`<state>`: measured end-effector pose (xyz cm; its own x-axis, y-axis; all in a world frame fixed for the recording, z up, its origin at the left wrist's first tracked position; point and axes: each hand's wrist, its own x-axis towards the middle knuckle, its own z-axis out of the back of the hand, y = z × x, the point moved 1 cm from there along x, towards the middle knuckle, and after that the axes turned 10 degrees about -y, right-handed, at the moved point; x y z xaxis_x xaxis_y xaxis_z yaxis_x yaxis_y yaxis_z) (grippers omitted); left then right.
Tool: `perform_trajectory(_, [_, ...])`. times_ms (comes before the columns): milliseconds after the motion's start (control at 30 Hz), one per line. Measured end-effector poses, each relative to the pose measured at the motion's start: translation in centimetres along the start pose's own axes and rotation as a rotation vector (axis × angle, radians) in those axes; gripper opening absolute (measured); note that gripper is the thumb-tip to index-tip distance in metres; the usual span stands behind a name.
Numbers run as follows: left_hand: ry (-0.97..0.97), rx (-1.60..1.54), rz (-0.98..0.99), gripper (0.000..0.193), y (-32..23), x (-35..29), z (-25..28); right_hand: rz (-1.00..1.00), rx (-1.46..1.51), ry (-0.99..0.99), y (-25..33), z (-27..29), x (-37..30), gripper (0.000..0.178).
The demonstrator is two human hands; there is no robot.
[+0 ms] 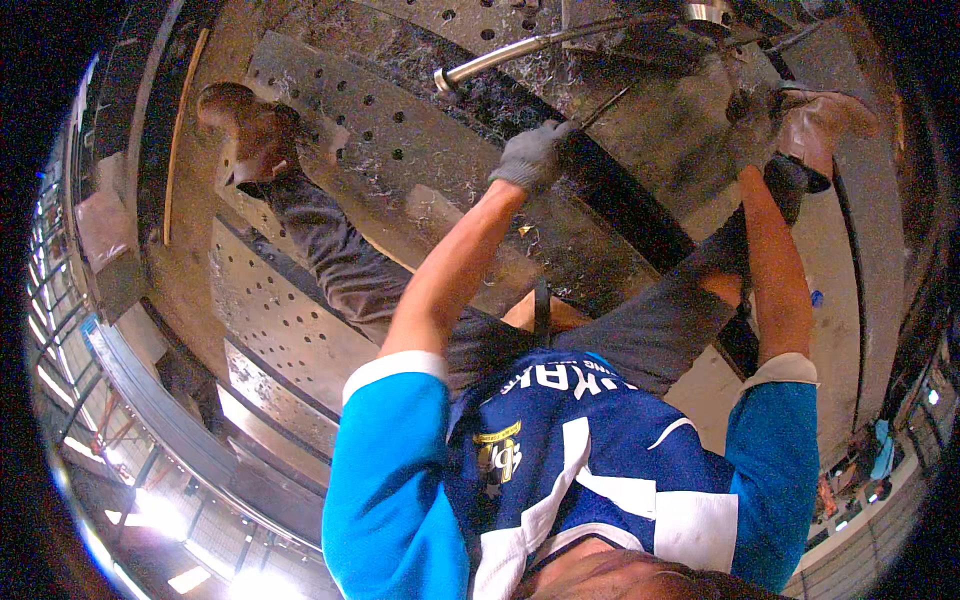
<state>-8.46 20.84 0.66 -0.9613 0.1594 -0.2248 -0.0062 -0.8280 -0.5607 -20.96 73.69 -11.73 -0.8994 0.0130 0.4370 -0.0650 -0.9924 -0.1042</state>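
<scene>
My left hand (535, 158), in a grey glove, is closed around a thin dark rod (612, 103) that points up and right. Beyond it, a curved bar with a shiny metal end (490, 66) runs to a round metal hub (708, 14) at the top edge. My right hand (745, 128) is low beside my right boot (815, 125), in a dim, grainy patch; its fingers cannot be made out. Curly metal shavings (385, 185) lie scattered over a steel plate with drilled holes (330, 95) under the bar.
I sit with legs spread across the plates, my left boot (255, 130) at the far left. Another perforated plate (265, 310) lies left of my leg. A dark gap (630, 215) runs diagonally between plates. A dark cable (856, 270) hangs at the right.
</scene>
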Motion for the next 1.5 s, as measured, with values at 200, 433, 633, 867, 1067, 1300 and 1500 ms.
perform_trajectory(200, [-0.369, -0.099, 0.272, 0.043, 9.5, -3.9, -0.6, -0.004, 0.114, 0.056, 5.3, 1.5, 0.1, 0.062])
perform_trajectory(433, [-0.377, -0.126, 0.098, 0.055, 8.7, -0.5, -3.4, 0.077, 0.152, -0.2, -1.6, -5.5, -1.7, 0.06])
perform_trajectory(633, [-0.526, -0.018, 0.561, 0.033, 18.8, 9.5, -2.8, 0.161, -0.086, 0.016, 4.8, 2.1, -0.7, 0.059])
perform_trajectory(867, [-0.433, -0.695, 0.169, 0.037, 20.0, 12.5, -0.7, 0.158, 0.26, -0.207, 7.3, 10.4, 1.2, 0.057])
perform_trajectory(1067, [-0.371, -0.237, 0.305, 0.031, 10.6, 14.8, 7.8, 0.037, 0.307, -0.057, 2.7, 9.8, -1.4, 0.052])
perform_trajectory(1300, [-0.323, 0.042, 0.206, 0.03, 12.8, 21.0, 7.2, -0.021, 0.417, -0.036, 0.5, 8.9, -2.4, 0.046])
perform_trajectory(1500, [-0.23, 0.037, -0.113, 0.031, 8.8, 23.3, 9.0, -0.098, 0.525, -0.065, -2.5, 8.1, -4.1, 0.041])
